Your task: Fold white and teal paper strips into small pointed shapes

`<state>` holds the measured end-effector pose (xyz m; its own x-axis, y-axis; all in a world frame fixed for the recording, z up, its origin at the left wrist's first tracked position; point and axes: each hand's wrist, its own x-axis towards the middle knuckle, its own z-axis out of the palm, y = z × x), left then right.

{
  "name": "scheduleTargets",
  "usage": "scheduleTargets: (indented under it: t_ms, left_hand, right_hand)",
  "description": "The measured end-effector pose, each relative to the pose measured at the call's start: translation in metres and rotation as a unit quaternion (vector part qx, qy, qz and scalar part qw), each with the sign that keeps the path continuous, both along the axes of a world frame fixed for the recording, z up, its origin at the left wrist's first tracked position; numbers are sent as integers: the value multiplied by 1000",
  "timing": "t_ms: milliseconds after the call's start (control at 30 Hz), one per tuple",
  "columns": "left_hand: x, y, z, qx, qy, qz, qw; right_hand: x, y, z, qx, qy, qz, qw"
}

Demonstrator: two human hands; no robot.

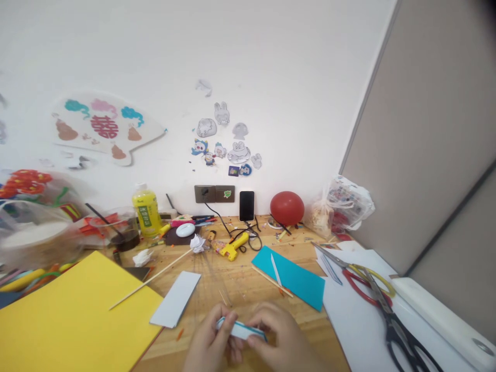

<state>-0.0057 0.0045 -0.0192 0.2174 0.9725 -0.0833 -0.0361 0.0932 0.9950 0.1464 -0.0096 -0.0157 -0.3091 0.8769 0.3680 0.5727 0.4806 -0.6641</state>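
Note:
A narrow folded strip of paper (241, 329), white with blue edges, lies level between both hands near the table's front edge. My left hand (212, 336) pinches its left end, thumb on top. My right hand (277, 333) is closed on the right end, its thumb pressing from the near side. Some fingers are hidden behind the strip. Ahead and to the left rests a stack of white paper rectangles (176, 299). Ahead to the right is a blue paper rectangle (298, 281) with a thin white paper sliver (276, 269) on it.
Yellow paper (77, 310) covers the left side. A stick with a white paper flower (197, 244) crosses it. A yellow glue gun (234, 247), phone (247, 205), bottle (146, 212) and red balloon (287, 207) line the back. Scissors (387, 305) lie on white paper at right.

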Motion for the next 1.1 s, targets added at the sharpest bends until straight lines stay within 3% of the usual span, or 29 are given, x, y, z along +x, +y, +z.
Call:
scheduleTargets:
  t_ms: [133,233,300,367,433,500,567,633,700,767,867,967,1100]
  left_hand:
    - [-1,4,-5,-64,-51,-26,996]
    - [1,4,-5,-109,-105,-39,988]
    - [3,4,-4,-112,-142,-42,983]
    - [4,5,-4,-99,-161,-44,981]
    - [4,6,-5,-78,-155,-51,983]
    - [2,8,-7,-63,-131,-66,987]
    - [0,9,-9,-63,-109,-68,990]
    - [-1,9,-11,-73,-96,-55,991]
    - [-2,8,-11,-85,-90,-40,991]
    - [-2,8,-12,-93,-92,-39,991]
    - [-1,9,-13,-104,-102,-39,989]
    - [1,11,-14,-115,-107,-32,987]
    - [2,11,-17,-111,-120,-39,986]
  right_hand:
    - [0,1,0,222,-147,33,963]
    - [0,-1,-2,237,-130,23,962]
    - [1,0,-5,166,-49,10,985]
    - [2,2,-8,45,57,-17,997]
    - [0,6,-13,-107,170,-16,980]
    - [-2,8,-18,-229,260,20,938]
    - [-4,8,-20,-259,277,37,925]
    - [-5,5,-18,-169,193,17,966]
    - [-3,2,-15,-9,48,1,999]
    - [-1,0,-12,126,-63,-9,990]
    - [0,0,-13,227,-110,-7,968]
    - [-2,0,-16,248,-88,11,965]
    - [-4,3,-15,142,-30,3,989]
